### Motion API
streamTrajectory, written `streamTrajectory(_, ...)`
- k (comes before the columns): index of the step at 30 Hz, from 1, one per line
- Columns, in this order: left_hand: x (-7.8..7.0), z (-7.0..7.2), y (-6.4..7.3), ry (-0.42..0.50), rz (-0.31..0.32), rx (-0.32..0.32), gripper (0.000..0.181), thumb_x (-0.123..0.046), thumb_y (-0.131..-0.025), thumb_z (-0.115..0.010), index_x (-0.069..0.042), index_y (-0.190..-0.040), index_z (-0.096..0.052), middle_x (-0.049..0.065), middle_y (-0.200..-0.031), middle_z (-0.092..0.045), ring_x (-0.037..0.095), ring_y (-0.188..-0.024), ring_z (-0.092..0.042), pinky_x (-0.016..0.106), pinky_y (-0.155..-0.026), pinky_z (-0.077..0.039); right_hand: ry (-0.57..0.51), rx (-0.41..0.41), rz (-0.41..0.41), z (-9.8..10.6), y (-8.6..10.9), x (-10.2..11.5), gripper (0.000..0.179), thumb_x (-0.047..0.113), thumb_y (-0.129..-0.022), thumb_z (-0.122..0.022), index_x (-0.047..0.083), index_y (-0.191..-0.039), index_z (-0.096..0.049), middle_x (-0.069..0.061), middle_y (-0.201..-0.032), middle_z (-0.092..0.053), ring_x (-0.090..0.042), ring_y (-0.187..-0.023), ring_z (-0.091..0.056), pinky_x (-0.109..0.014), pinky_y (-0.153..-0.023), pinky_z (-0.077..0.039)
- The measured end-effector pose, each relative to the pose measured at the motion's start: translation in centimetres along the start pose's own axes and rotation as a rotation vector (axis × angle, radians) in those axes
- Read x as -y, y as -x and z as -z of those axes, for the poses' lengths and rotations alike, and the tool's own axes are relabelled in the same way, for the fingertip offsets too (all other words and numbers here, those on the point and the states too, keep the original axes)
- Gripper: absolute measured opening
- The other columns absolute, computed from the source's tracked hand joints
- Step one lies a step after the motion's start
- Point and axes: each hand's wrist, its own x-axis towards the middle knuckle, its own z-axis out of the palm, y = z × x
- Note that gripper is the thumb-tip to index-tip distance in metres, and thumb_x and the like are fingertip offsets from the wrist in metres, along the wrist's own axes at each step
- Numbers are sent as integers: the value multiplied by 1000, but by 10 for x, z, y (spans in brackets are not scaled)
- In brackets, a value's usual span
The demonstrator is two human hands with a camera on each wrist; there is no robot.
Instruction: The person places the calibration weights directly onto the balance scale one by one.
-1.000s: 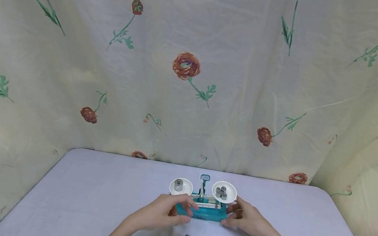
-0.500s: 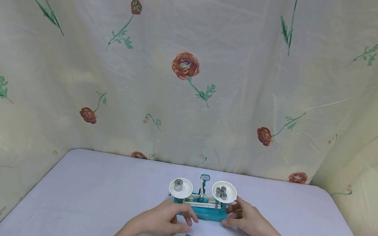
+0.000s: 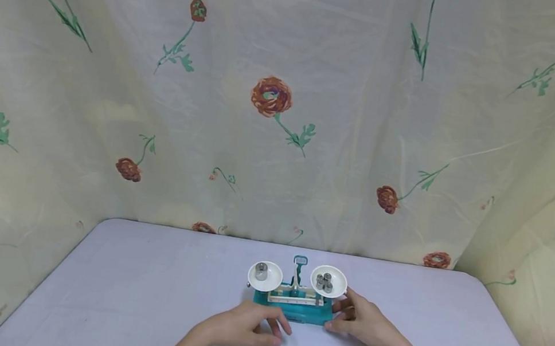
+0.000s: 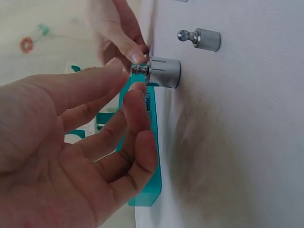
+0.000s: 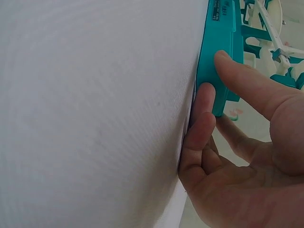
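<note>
Two hands at a teal balance (image 3: 302, 313) on a pale-covered bench (image 3: 165, 286). The left hand (image 3: 245, 328) lay at a metal weight (image 4: 165, 72), which stood upright on the bench before the balance; its fingers were bent and parted about the knob, though whether they pinched it could not be told. The right hand (image 3: 360, 320) pinched the near end of the balance's base. The left pan (image 3: 271, 283) bore a single load (image 3: 261, 272), the right pan (image 3: 338, 287) a cluster of smaller weights (image 3: 324, 282).

The likeliest fault was judged to be a slip: the knob was small and smooth, and an off-centre pinch could have toppled its weight. A twist by the right fingers could have tilted the base and shifted the pan loads.

Only the head view showed what the pans carried. The left wrist view displayed the knob and a second weight (image 4: 208, 39) nearby; the right wrist view alone revealed fingers bent at the base's lower edge.
</note>
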Motion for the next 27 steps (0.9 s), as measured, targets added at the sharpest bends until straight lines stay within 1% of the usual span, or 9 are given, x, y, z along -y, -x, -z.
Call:
streamTrajectory(4, 51, -9, -19, 43, -39, 48, 17, -29, -104, -74, -30, -120, -72, -16, -101, -72, -1, -70, -61, 20, -59, -55, 2, -8, -23, -1, 0, 1, 78, 22, -87, -91, -4, -148, -50, -10, -118, -71, -18, -101, -69, -39, -91, -60)
streamTrajectory(5, 58, -11, -22, 73, -39, 48, 16, -30, -103, -74, -31, -119, -72, -17, -100, -72, -1, -70, -62, 20, -59, -54, 2, -9, -25, -1, 0, 1, 78, 22, -87, -91, -4, -148, -50, -10, -118, -71, -18, -101, -69, -39, -91, -60)
streamTrajectory(6, 59, -12, -22, 71, -36, 50, 16, -31, -103, -74, -31, -119, -72, -17, -100, -72, -1, -71, -62, 20, -60, -55, 3, -9, -24, -1, 0, 1, 78, 21, -87, -91, -4, -148, -50, -10, -118, -71, -19, -101, -69, -39, -91, -60)
streamTrajectory(7, 53, -11, -21, 79, -24, 51, 15, -29, -103, -74, -29, -119, -73, -16, -100, -72, -1, -71, -62, 20, -60, -54, 3, -9, -24, 0, 0, 1, 77, 21, -87, -91, -5, -147, -50, -10, -118, -71, -19, -101, -68, -38, -90, -60)
streamTrajectory(10, 18, -7, -8, 63, 31, 35, 14, -19, -103, -74, -18, -117, -75, -9, -99, -74, 1, -69, -59, 19, -59, -50, 1, -8, -19, 0, 0, 1, 76, 20, -88, -91, -5, -147, -50, -11, -118, -70, -19, -101, -68, -39, -90, -60)
streamTrajectory(12, 18, -6, -8, 48, 26, 40, 13, -20, -102, -75, -19, -115, -75, -10, -98, -73, 1, -70, -59, 18, -60, -50, 0, -5, -15, 0, 0, 1, 75, 20, -88, -91, -5, -146, -51, -11, -119, -70, -19, -102, -68, -39, -91, -60)
streamTrajectory(13, 25, -7, -11, 49, 11, 48, 13, -23, -102, -76, -21, -114, -75, -13, -98, -73, -1, -70, -58, 17, -60, -49, -1, -4, -13, 0, 0, 1, 75, 21, -88, -91, -5, -146, -51, -11, -119, -70, -19, -102, -68, -39, -91, -60)
streamTrajectory(17, 75, -12, -28, -15, -64, 81, 18, -36, -98, -80, -35, -115, -72, -25, -100, -70, -6, -78, -59, 18, -67, -54, -4, 3, -6, 1, 1, 0, 75, 22, -87, -91, -5, -145, -51, -11, -119, -70, -19, -102, -68, -38, -91, -59)
streamTrajectory(27, 82, -15, -30, -72, -26, 101, 17, -38, -98, -80, -37, -113, -72, -23, -102, -71, -5, -76, -55, 17, -65, -50, -6, 7, 7, 1, 1, -1, 78, 22, -87, -91, -5, -147, -49, -11, -119, -70, -20, -102, -68, -38, -90, -59)
